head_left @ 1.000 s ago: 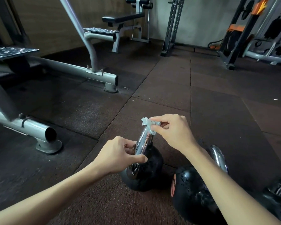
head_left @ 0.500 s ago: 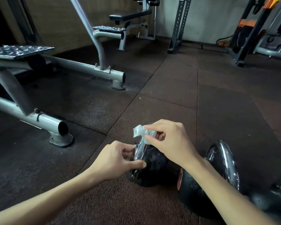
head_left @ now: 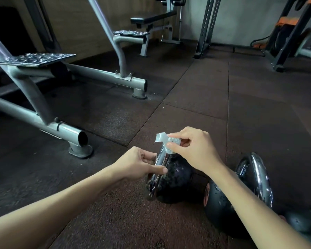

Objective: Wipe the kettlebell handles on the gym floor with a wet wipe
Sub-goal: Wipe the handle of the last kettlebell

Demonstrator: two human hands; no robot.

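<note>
Left grip: the thumb and fingers curl round the low part of the handle and hold it.
Right grip: the thumb and first finger pinch the wipe at the top end of the handle. The other fingers are curled in.
Wipe: small, white and bunched up. It touches the top of the handle, and one corner sticks up to the left.
Kettlebell: a black ball on the floor, between the two arms. Its shiny handle is on its left side.
Second kettlebell: just right of the first one, lying on its side, partly under the right arm. Its round orange bottom faces the first one, and its shiny handle is on the right.
Third kettlebell: dark, in the bottom right corner, mostly cut off.
Floor: dark rubber tiles with thin lines between them.
Frame: grey metal tubes on the left, with feet on the floor.
Bench: far back, by the wall.
</note>
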